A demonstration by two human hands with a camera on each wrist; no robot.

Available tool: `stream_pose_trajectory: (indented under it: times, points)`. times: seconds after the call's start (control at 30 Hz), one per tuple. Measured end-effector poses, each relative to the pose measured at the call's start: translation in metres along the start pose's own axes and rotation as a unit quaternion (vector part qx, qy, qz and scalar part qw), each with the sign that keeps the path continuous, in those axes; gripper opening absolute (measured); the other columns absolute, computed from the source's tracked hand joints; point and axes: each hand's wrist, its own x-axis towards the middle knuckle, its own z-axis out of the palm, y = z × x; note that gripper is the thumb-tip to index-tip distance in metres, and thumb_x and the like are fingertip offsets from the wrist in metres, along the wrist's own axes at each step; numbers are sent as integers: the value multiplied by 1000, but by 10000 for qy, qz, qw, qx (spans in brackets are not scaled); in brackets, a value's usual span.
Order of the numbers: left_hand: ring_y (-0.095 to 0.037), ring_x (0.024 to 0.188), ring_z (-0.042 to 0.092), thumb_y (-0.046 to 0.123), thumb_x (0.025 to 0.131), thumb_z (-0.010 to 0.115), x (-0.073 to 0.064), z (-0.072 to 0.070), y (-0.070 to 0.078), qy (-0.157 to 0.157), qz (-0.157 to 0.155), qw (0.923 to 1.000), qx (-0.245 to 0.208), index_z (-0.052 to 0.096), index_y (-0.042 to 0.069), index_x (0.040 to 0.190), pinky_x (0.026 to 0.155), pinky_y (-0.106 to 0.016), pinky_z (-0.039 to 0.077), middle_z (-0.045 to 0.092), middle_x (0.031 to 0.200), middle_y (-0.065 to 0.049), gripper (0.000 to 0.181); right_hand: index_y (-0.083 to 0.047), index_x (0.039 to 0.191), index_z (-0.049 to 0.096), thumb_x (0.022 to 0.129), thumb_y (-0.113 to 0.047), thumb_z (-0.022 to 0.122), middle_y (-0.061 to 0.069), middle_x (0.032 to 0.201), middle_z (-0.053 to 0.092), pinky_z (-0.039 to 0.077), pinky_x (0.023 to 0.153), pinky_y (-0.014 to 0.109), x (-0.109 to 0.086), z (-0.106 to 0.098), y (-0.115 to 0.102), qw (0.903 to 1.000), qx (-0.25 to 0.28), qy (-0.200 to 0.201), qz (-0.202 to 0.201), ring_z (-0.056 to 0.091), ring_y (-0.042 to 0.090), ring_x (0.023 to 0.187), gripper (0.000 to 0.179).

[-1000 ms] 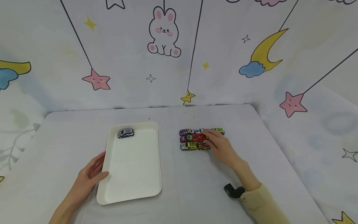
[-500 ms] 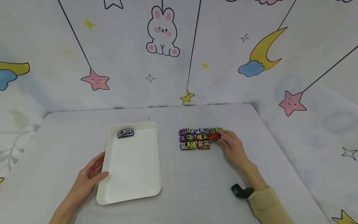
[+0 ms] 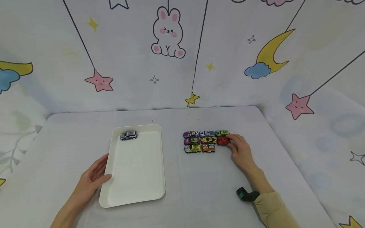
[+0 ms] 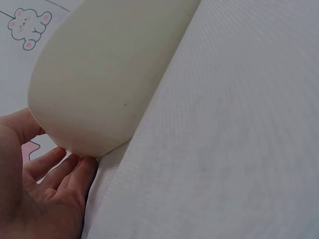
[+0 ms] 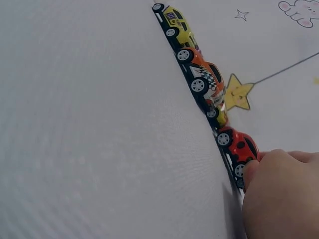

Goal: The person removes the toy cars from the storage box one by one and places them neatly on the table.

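Observation:
With my left hand (image 3: 91,175) I grip the left rim of a white tray (image 3: 137,177), thumb over the rim and fingers outside it. The left wrist view has the fingers (image 4: 60,169) against the tray's side wall (image 4: 99,94). One silver-and-blue toy car (image 3: 128,135) sits in the tray's far left corner. My right hand (image 3: 243,153) pinches the rear of a red toy car (image 3: 223,141) at the right end of the middle row. In the right wrist view the red car's wheels are on the table, and the hand hides its rear.
Several toy cars stand in close rows: a green one (image 3: 221,133) behind the red car, a yellow-and-red one (image 3: 208,140) to its left, an orange one (image 3: 208,148) and a yellow one (image 3: 192,148) in front. A dark strap device (image 3: 246,194) is on my right wrist.
My right hand has moved the red car rightward from over the middle row to that row's right end. The left hand and the tray stay in place.

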Motion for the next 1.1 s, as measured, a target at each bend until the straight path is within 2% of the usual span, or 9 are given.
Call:
stream_pose_trajectory:
  times: [0.1,0.17,0.37,0.5,0.8,1.1]
  points:
    - [20,129,38,9,99,61,1,0,0,5,5,10000,17,26,11,158,101,0,36,31,162,-6,69,2,119,65,83,13,71,17,120,64,47,96,38,-1,1,1,10000,3,-47,-1,59,33,115,39]
    - [19,129,38,9,99,61,1,0,0,8,11,10000,26,26,11,158,101,0,37,31,162,-7,69,2,119,65,82,14,72,17,120,64,47,97,37,-1,1,2,10000,17,-46,-30,59,33,115,40]
    - [20,129,38,9,99,61,1,0,0,8,8,10000,77,26,11,158,100,0,36,30,163,-8,69,3,117,67,81,16,71,15,116,63,41,100,16,1,4,6,9998,158,18,-112,61,33,112,38]
    - [19,130,38,8,99,61,0,-1,-1,2,26,10000,21,26,10,158,100,0,37,30,163,-7,69,3,116,67,81,15,71,16,114,62,38,99,10,1,5,7,9996,242,58,-152,61,33,109,38]
    - [19,129,38,7,99,61,0,0,-1,14,43,10000,32,27,11,158,101,0,37,32,162,-2,69,4,116,67,79,5,78,17,112,62,42,97,21,0,4,3,9996,213,77,-178,62,33,106,39]
    - [19,130,38,7,99,61,0,0,0,-5,27,10000,21,26,10,158,101,0,36,31,163,-5,68,3,115,68,78,6,80,16,112,63,40,98,16,1,4,1,9998,161,133,-18,62,32,107,39]
